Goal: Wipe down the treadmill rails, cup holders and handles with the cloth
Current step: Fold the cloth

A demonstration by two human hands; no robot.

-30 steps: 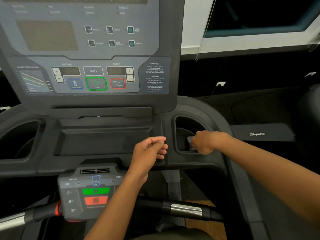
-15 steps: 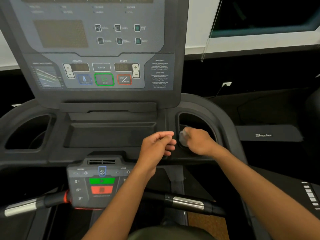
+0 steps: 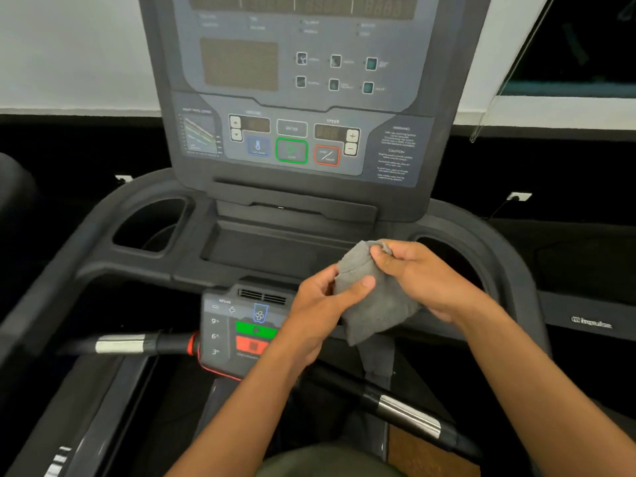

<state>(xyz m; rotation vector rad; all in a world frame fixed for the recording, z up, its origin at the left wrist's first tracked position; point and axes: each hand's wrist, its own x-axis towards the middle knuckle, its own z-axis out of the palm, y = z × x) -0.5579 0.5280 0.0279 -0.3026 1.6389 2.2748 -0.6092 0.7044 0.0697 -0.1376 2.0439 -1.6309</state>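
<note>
Cloth [image 3: 375, 297]: grey, soft, bunched into a loose wad, held up above the treadmill's dark tray, one end hanging down.
Left cup holder [image 3: 151, 223]: dark, deep recess in the black console, empty.
Right cup holder [image 3: 457, 259]: dark recess, partly hidden.
Handles: black bars with silver grip plates, left [image 3: 120, 346] and right [image 3: 407, 414].

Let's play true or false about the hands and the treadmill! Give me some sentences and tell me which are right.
1. Both hands hold the grey cloth. True: the left hand and the right hand grip it.
2. The cloth is inside the right cup holder. False: it is held in front of the console.
3. A water bottle stands in the left cup holder. False: no bottle shows there.
4. The small control panel has a green and a red button. True.
</note>
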